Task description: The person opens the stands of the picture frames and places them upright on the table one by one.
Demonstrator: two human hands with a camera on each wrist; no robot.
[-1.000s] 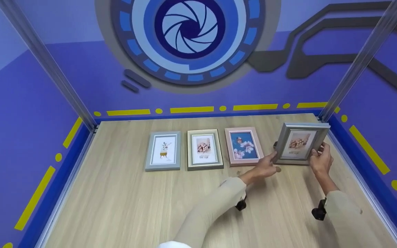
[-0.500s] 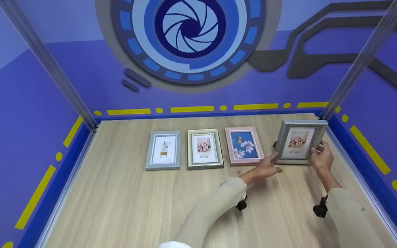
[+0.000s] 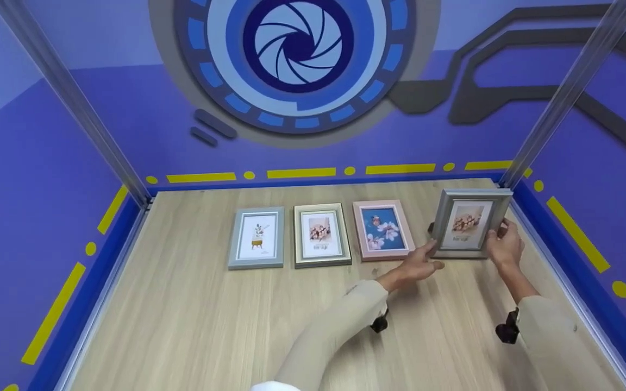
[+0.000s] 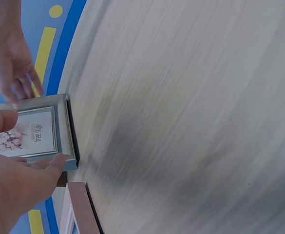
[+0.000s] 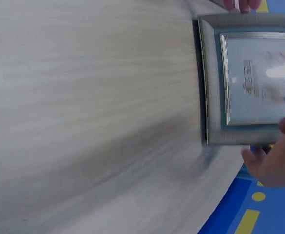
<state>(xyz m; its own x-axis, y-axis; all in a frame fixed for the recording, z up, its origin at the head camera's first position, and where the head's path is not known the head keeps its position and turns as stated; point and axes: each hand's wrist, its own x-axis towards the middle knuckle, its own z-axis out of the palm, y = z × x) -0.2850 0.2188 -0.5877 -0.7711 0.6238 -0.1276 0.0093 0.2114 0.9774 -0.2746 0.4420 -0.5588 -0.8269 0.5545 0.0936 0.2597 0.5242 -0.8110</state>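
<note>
A silver-grey picture frame (image 3: 468,222) with a flower print stands upright, leaning slightly back, at the right of the wooden table. My right hand (image 3: 505,247) holds its right side, thumb on the front and fingers behind, as the right wrist view (image 5: 274,163) shows. At the lower left corner is my left hand (image 3: 413,264), its fingers spread and extended, the fingertips right at the frame's edge. Left of it lie a pink frame (image 3: 383,255), a gold frame (image 3: 322,263) and a light blue frame (image 3: 256,265), all flat in a row.
The wooden table (image 3: 226,326) meets blue-purple walls with yellow markings. A metal post (image 3: 552,114) rises at the back right corner, near the standing frame. A metal rail (image 3: 574,298) runs along the table's right side.
The silver-grey frame has tilted from a slant to a straighter stance, its top shifting slightly left. Both hands stay at its sides; the three flat frames lie unmoved.
</note>
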